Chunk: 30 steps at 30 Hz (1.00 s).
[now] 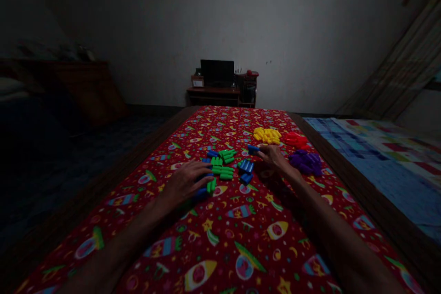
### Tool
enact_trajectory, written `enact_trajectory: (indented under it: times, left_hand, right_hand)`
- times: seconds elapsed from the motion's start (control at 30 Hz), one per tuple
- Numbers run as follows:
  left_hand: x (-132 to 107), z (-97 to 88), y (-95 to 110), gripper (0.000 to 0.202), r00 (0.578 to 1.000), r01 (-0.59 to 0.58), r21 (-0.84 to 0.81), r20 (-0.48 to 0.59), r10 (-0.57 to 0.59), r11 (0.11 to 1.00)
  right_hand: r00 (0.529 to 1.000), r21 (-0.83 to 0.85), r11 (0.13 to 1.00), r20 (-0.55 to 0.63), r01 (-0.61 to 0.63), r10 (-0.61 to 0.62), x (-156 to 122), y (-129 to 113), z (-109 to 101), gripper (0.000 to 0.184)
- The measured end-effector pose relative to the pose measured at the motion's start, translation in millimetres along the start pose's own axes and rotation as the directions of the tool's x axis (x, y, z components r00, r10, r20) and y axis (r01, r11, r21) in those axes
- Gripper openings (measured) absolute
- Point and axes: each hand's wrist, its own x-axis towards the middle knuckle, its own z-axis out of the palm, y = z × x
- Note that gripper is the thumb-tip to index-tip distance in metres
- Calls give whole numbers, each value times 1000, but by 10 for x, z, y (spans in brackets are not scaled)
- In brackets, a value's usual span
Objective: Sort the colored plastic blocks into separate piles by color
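Observation:
On a red cloth printed with rockets [227,239] lie small plastic pieces sorted by colour. My right hand [274,158] is lifted slightly and pinches a blue piece [253,149] between its fingertips. My left hand [186,181] rests palm down on the cloth, fingers curled over blue pieces [201,193] and touching a green piece [211,186]. Between my hands sit a cluster of green pieces [223,163] and a few more blue pieces [245,170].
Heaps of yellow pieces [267,135], red pieces [296,139] and purple pieces [306,161] lie beyond my right hand. The table has a dark wooden rim [372,197]. A patterned mattress [389,156] lies to the right; a low cabinet with a dark screen [217,73] stands by the far wall.

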Motion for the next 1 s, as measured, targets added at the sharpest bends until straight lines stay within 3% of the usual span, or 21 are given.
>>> enact_trajectory:
  times: [0.07,0.17,0.27,0.37,0.43,0.5,0.63,0.7,0.77,0.87,1.0]
  left_hand:
    - [2,-141,-159,43,987,160,-40,19,-159,986]
    - [-60,-331,-349,42,914,359,-48,223,-340,932]
    - [-159,-411,-416,45,843,422,-63,394,-366,904]
    - [-210,-402,-407,50,829,437,-74,422,-368,897]
    - [-197,-394,-406,50,826,460,-70,399,-398,885]
    - [-154,-399,-410,47,836,497,-79,310,-453,864]
    - [-23,-385,-283,46,844,496,-271,-73,-531,825]
    - [29,-314,-101,51,815,438,-411,-194,-546,800]
    - [51,-194,122,54,811,374,-523,-216,-544,766]
    - [38,25,395,56,856,257,-627,-206,-474,735]
    - [-2,213,489,56,893,188,-688,-178,-414,701]
  right_hand:
    - [997,-52,998,57,-42,45,-9,61,-51,28]
    - [984,-110,993,166,-47,65,-22,64,-45,27]
    - [952,-98,995,305,2,28,-31,-37,-10,25]
    - [885,-17,999,464,44,-32,-33,-186,-46,26]
    - [845,15,999,532,48,-48,-34,-277,-117,28]
    - [852,-20,998,522,62,-43,-45,-364,-192,25]
    - [953,-103,980,269,171,-138,-120,-618,-213,22]
    - [947,-5,964,186,267,-262,-188,-806,-124,27]
    - [920,136,929,151,343,-362,-270,-1004,10,27]
    - [896,239,888,118,392,-427,-390,-1224,194,23]
    - [889,209,896,164,391,-427,-413,-1242,243,17]
